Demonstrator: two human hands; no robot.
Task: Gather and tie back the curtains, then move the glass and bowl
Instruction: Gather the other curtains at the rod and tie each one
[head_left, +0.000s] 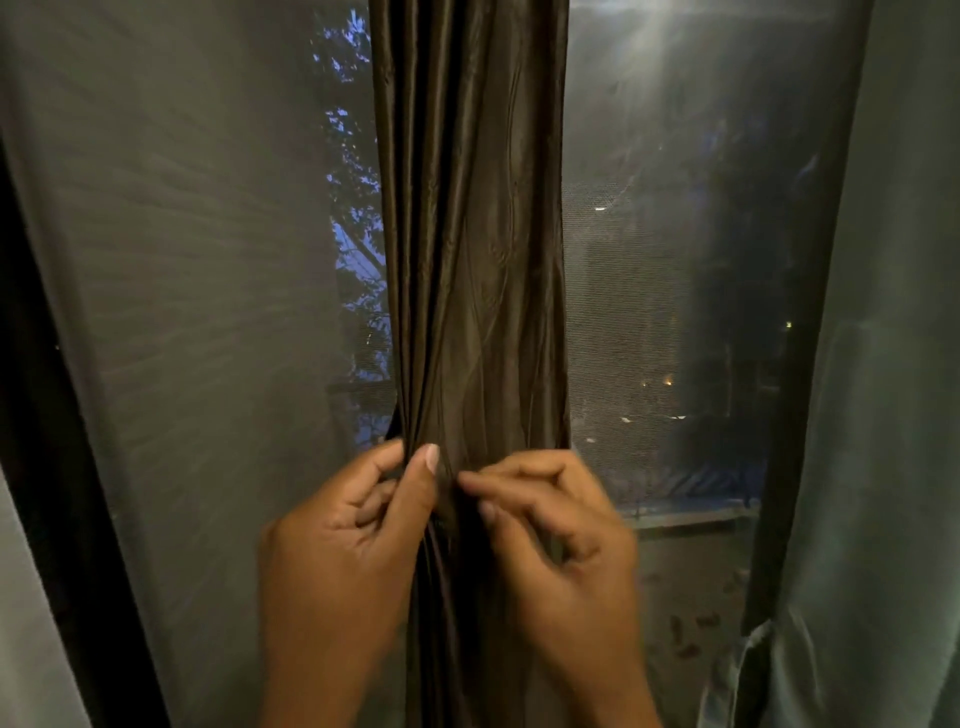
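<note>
A dark brown satin curtain (470, 234) hangs gathered into a narrow bundle down the middle of the window. My left hand (343, 535) grips the bundle from its left side, thumb pressed on the front folds. My right hand (558, 525) is at the bundle's right side, fingers curled, pinching the fabric or a dark tie at the gathered waist; which one is unclear. No glass or bowl is in view.
A sheer grey curtain (171, 270) covers the left pane and another sheer panel (893, 364) hangs at the right. A dark window frame (57, 467) runs down the left. Behind the mesh screen (675, 270) it is night outside, with a sill (691, 514) low at the right.
</note>
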